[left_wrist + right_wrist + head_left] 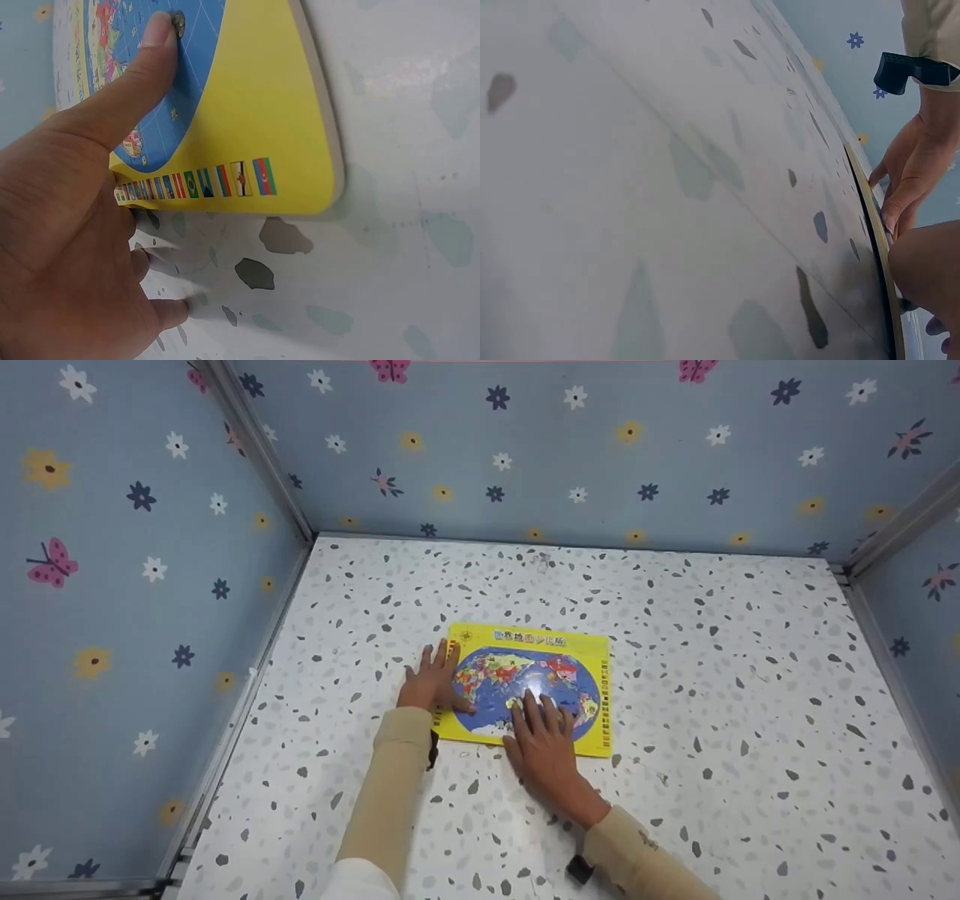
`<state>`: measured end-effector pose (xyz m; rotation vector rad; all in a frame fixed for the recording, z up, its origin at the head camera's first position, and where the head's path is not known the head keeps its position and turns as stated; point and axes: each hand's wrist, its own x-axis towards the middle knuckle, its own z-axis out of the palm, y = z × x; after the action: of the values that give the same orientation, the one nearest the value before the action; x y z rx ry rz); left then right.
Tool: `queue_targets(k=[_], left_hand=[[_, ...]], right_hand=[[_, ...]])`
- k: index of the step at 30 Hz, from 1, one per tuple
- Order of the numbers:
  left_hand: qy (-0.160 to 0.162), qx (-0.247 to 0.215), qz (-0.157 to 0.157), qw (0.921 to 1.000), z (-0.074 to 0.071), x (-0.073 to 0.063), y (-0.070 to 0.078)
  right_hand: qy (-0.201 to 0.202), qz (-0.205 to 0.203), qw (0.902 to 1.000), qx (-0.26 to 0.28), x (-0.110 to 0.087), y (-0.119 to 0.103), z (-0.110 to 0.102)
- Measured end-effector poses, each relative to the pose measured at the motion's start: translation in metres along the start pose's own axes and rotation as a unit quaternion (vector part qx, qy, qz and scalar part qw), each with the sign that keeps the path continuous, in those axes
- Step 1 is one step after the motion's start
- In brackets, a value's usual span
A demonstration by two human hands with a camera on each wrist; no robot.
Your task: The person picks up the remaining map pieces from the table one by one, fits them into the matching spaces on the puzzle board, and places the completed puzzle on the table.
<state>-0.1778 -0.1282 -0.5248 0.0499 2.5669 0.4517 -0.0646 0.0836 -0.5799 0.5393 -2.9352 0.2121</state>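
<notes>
A yellow world map board [487, 690] with a blue oval map lies flat on the speckled table. My left hand [431, 679] is at its left edge, fingers spread. In the left wrist view the thumb [150, 60] rests on the blue map, while other fingers reach the tabletop beside a row of printed flags [191, 184]. Over the lower middle of the board, my right hand [546, 754] lays its extended fingers on the map. The right wrist view shows the board's thin edge [870, 206] low against the table, with part of the right hand [930, 270] above it.
The white speckled table [712, 682] extends around the board. Blue flowered panels stand at the back [540, 442], the left [127, 622] and the right [919, 607], joined by metal corner frames. A dark strap device [580, 870] sits on the right sleeve.
</notes>
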Motion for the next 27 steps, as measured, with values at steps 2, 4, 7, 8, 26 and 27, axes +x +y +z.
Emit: queue_targets(k=[2,4,7,8,26,27], left_hand=[[0.0,0.002,0.001,1.0,0.0,0.0,0.0],[0.0,0.003,0.003,1.0,0.0,0.0,0.0],[0.002,0.005,0.003,1.0,0.0,-0.001,0.001],[0.003,0.006,0.002,1.0,0.0,-0.002,0.001],[-0.017,0.001,0.003,0.9999,-0.001,0.002,-0.002],[-0.021,-0.001,0.002,0.9998,-0.002,0.002,-0.003]], right_hand=[[0.005,-0.001,1.0,0.0,0.001,0.0,-0.001],[0.013,-0.003,0.9999,-0.001,0.001,0.001,-0.002],[0.023,-0.005,0.9997,0.001,0.002,0.001,-0.003],[0.023,-0.006,0.9997,0.003,0.003,0.002,-0.003],[0.071,0.044,0.9932,0.081,0.011,0.022,-0.014],[0.071,0.063,0.9919,0.084,0.013,0.026,-0.018]])
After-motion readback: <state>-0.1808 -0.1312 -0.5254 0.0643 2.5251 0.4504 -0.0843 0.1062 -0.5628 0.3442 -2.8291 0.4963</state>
